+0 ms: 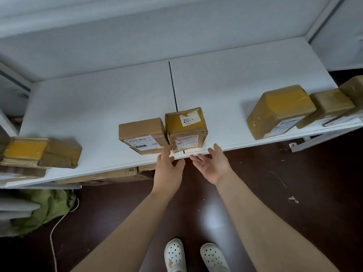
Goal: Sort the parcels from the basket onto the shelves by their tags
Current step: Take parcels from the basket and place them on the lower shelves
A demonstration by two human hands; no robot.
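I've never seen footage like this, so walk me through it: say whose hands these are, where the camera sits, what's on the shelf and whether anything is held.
No machine here: a person wears a camera on the head, looking down past their own arms. The left hand and right hand are both open, holding nothing, held out in front of the yellow-taped parcel tagged 002 on the white shelf. A plain cardboard box sits right beside it. A flat stack lies at the left end, bigger parcels at the right.
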